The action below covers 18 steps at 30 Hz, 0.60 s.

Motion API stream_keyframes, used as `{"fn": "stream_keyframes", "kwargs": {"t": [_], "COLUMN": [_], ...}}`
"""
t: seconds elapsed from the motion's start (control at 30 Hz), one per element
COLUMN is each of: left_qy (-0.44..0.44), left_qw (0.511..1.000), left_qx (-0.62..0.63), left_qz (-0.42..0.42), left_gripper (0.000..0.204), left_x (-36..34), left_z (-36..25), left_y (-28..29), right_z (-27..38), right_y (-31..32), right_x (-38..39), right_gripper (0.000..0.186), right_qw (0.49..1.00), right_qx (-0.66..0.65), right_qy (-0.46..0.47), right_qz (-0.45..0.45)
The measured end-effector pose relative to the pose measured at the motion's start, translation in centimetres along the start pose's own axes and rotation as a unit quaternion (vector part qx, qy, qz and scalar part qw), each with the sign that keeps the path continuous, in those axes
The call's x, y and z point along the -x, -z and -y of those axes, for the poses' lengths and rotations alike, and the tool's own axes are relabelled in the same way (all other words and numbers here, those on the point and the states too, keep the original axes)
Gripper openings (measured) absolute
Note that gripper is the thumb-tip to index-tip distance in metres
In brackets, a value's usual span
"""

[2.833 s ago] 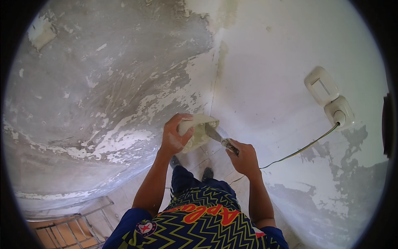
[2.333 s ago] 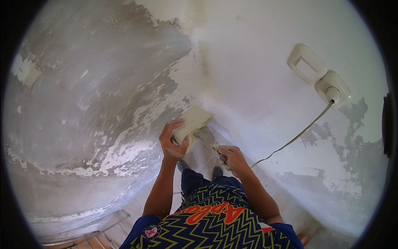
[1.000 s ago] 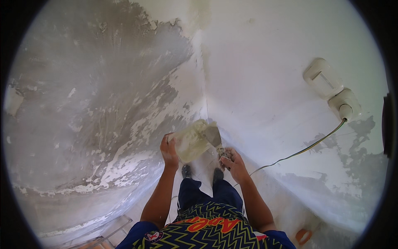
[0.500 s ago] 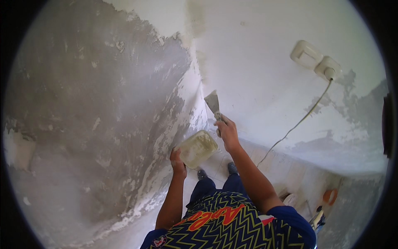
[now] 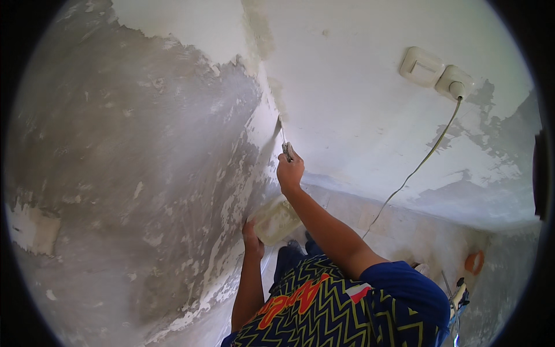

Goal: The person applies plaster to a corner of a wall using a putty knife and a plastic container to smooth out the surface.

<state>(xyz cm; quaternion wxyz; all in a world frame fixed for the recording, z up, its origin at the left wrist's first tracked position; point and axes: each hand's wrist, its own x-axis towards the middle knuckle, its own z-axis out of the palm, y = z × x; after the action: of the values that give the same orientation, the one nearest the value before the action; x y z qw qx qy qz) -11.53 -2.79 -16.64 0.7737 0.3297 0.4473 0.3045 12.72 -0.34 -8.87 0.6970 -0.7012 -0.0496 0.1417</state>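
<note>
My right hand grips the handle of a putty knife, whose blade is raised edge-on at the corner between a patchy grey wall and a white wall. Lower down, my left hand holds a pale, translucent rectangular container by its left side, near the grey wall. The container is smeared with pale putty and is partly behind my right forearm.
A switch and a socket sit on the white wall, with a plug and a cord hanging down. On the tiled floor at lower right lie an orange ring-shaped object and other items I cannot make out.
My right hand has lifted the knife from the container up and leftward to the corner. My left hand still holds the container low. The view has shifted.
</note>
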Motion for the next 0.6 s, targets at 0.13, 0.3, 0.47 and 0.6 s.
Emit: {"fn": "stream_keyframes", "kwargs": {"t": [0.13,0.3,0.47,0.6], "left_qy": [0.000,0.010,0.005,0.054], "left_qw": [1.000,0.999,0.998,0.998], "left_qx": [0.021,0.040,0.038,0.042], "left_qz": [0.002,-0.035,-0.046,0.002], "left_gripper": [0.055,0.057,0.052,0.052], "left_x": [1.7,3.3,4.1,2.5], "left_z": [0.6,1.2,1.3,2.2], "left_y": [0.9,2.4,2.5,1.8], "right_z": [-1.6,0.8,0.8,1.4], "right_y": [-2.2,-3.1,-0.9,4.0], "right_x": [-0.6,0.2,0.2,1.1], "right_gripper": [0.044,0.031,0.034,0.033], "right_qw": [0.998,0.996,0.985,0.975], "right_qx": [-0.032,0.044,0.076,0.096], "right_qy": [0.015,0.077,0.140,0.137], "right_qz": [-0.052,-0.015,0.072,0.147]}}
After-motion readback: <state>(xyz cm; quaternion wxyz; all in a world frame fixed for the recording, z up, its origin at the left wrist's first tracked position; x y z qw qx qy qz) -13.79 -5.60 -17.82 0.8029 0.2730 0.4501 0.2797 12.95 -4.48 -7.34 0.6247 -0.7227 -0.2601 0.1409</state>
